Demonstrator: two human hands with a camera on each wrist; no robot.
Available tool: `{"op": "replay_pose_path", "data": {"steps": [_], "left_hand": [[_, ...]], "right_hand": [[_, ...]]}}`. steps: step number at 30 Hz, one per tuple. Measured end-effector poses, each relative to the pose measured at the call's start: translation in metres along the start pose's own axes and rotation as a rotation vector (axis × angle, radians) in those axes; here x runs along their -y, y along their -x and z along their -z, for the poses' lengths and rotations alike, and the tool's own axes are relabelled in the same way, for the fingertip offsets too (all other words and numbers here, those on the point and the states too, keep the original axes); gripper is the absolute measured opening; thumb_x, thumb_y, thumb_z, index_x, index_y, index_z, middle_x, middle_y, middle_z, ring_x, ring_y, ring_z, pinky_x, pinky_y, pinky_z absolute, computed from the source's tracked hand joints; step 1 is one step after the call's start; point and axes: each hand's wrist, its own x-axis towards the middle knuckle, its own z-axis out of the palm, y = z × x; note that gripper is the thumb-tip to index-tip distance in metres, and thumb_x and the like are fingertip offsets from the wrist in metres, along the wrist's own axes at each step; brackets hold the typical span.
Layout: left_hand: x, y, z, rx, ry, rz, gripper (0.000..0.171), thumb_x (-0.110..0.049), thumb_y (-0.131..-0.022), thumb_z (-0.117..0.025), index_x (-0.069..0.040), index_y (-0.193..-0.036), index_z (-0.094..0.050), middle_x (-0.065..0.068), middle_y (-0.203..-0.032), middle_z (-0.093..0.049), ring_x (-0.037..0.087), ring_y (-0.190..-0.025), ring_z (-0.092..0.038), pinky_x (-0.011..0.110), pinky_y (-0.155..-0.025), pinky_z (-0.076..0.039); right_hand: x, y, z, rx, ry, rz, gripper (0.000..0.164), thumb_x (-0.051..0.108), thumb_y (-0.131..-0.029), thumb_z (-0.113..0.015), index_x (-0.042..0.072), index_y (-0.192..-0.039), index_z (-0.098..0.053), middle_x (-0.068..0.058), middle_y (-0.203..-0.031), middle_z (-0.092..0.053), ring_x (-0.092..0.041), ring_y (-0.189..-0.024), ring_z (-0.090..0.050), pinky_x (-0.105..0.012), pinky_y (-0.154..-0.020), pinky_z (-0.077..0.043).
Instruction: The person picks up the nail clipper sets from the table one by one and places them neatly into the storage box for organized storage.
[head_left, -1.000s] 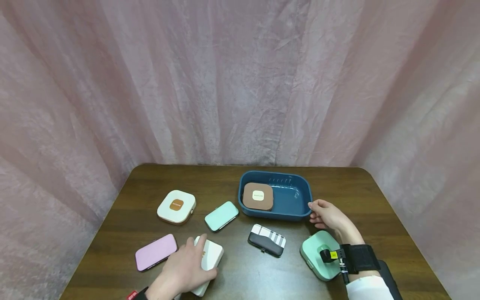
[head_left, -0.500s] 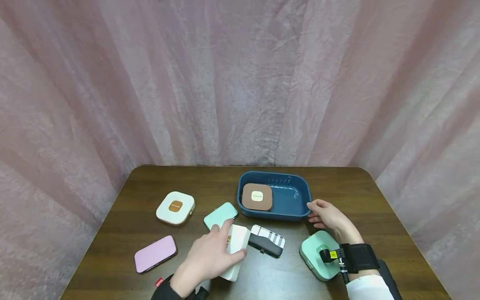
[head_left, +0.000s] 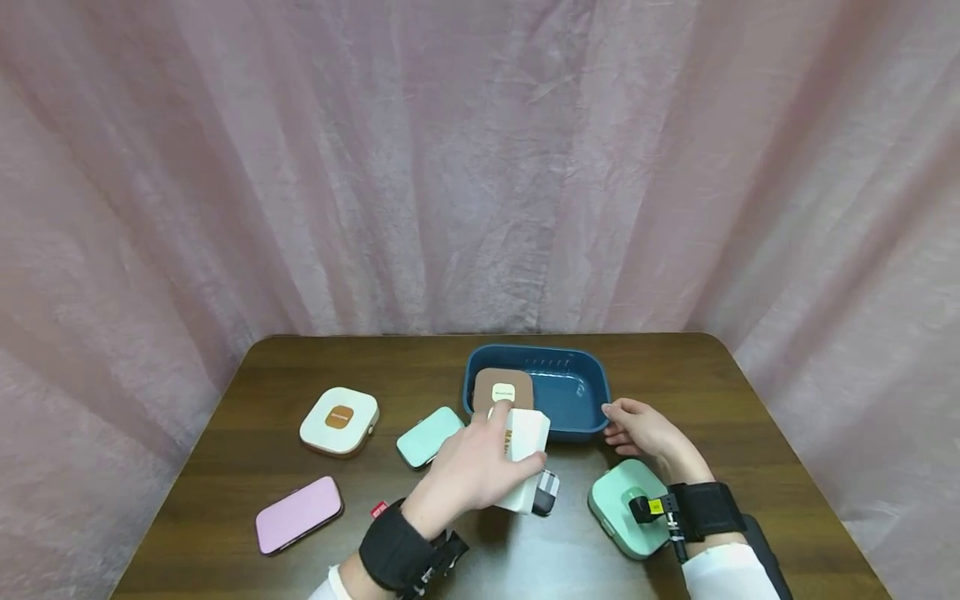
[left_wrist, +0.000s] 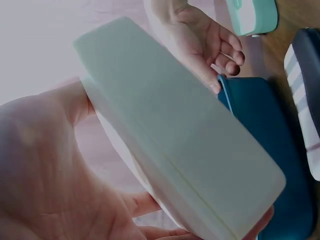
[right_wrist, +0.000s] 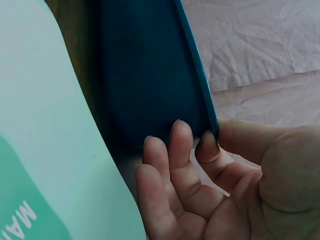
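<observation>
Gripping white case (head_left: 529, 435) in left hand (head_left: 476, 464), palm down, low middle of frame — pinching blue tray (head_left: 576, 402) by its rim with right hand (head_left: 643, 429), lower right. Carried white case up and right since before.

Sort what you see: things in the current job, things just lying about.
In the job, apparently:
white box, in the left hand
blue tray, pinched by the right hand
brown case, inside the tray

Lying about:
square white case
slim mint case
lilac case
plaid-and-black case
green case
</observation>
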Motion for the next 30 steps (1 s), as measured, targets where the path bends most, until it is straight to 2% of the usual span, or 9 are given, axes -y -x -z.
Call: {"op": "replay_pose_path", "data": {"steps": [8, 12, 16, 20, 26, 30], "left_hand": [[-0.019, -0.043, -0.006, -0.007, -0.038, -0.018, 0.088, -0.068, -0.089, -0.065, -0.010, -0.152, -0.047, 0.013, -0.110, -0.063, 0.020, -0.079, -0.059, 0.035, -0.061, -0.047], [-0.025, -0.067, -0.007, -0.022, -0.021, -0.024, 0.082, -0.067, -0.090, -0.065, -0.008, -0.144, -0.049, 0.009, -0.102, -0.064, 0.019, -0.077, -0.060, 0.034, -0.061, -0.048], [-0.029, -0.087, -0.008, -0.001, -0.008, 0.030, 0.081, -0.068, -0.091, -0.064, -0.007, -0.143, -0.048, 0.010, -0.102, -0.062, 0.021, -0.078, -0.060, 0.033, -0.062, -0.047], [-0.034, -0.103, -0.011, 0.019, -0.040, 0.085, 0.088, -0.069, -0.092, -0.063, -0.006, -0.150, -0.045, 0.017, -0.116, -0.061, 0.025, -0.087, -0.060, 0.035, -0.067, -0.048], [-0.044, -0.122, -0.015, 0.048, -0.064, 0.152, 0.096, -0.069, -0.093, -0.063, -0.004, -0.159, -0.038, 0.021, -0.128, -0.060, 0.029, -0.099, -0.061, 0.041, -0.077, -0.052], [-0.049, -0.130, -0.021, 0.048, -0.083, 0.172, 0.096, -0.069, -0.095, -0.061, -0.003, -0.161, -0.037, 0.023, -0.134, -0.060, 0.031, -0.104, -0.062, 0.044, -0.084, -0.053]], "right_hand": [[-0.001, -0.002, 0.000, 0.008, -0.044, -0.010, 0.030, 0.028, -0.114, -0.054, -0.001, -0.112, -0.061, -0.010, -0.090, -0.067, -0.021, -0.083, -0.068, -0.034, -0.074, -0.058], [0.001, -0.004, 0.000, 0.014, -0.029, -0.004, 0.030, 0.028, -0.114, -0.053, -0.001, -0.111, -0.061, -0.008, -0.089, -0.066, -0.021, -0.082, -0.068, -0.034, -0.073, -0.058], [0.000, -0.005, 0.001, 0.015, -0.029, -0.006, 0.030, 0.028, -0.114, -0.053, -0.001, -0.112, -0.061, -0.009, -0.090, -0.066, -0.022, -0.082, -0.068, -0.034, -0.074, -0.059], [-0.001, -0.006, 0.002, 0.009, -0.030, -0.004, 0.030, 0.028, -0.114, -0.054, -0.002, -0.112, -0.061, -0.008, -0.089, -0.066, -0.022, -0.081, -0.067, -0.035, -0.075, -0.059], [-0.003, -0.005, 0.003, 0.004, -0.027, -0.006, 0.029, 0.027, -0.114, -0.054, -0.001, -0.109, -0.061, -0.008, -0.089, -0.065, -0.022, -0.081, -0.067, -0.036, -0.074, -0.058], [-0.003, -0.006, 0.001, 0.004, -0.019, -0.003, 0.028, 0.028, -0.114, -0.054, 0.001, -0.107, -0.062, -0.008, -0.089, -0.065, -0.023, -0.082, -0.067, -0.036, -0.074, -0.058]]}}
